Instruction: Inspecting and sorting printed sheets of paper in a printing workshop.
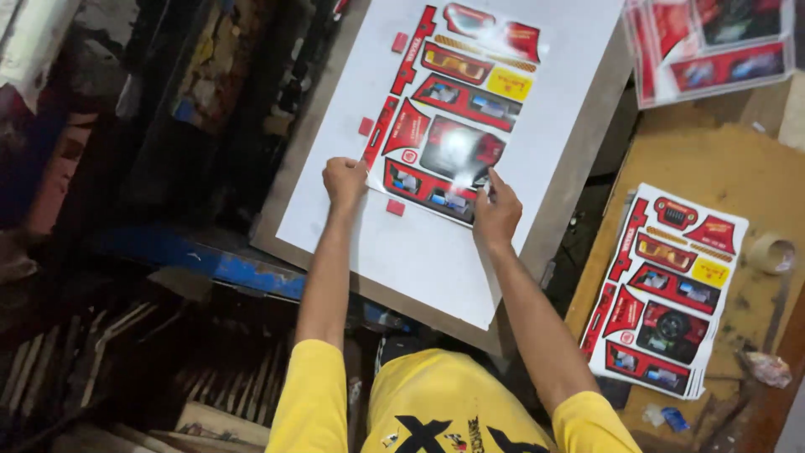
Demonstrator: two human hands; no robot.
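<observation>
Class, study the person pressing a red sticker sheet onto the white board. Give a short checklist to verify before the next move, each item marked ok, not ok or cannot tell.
1. Left hand on the sticker sheet's near left corner: ok.
2. Right hand on its near right edge: ok.
3. Sheet lies within the white board: ok.
4. Sheet flat, bubble-free: cannot tell, glare.
5. Spare sheet clear of the work: ok.

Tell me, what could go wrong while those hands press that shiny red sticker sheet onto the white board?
The glossy red sticker sheet might go down crooked, since the left hand and right hand pin only its near edge on the white board. Its shiny film could also trap wrinkles or bubbles.
</observation>
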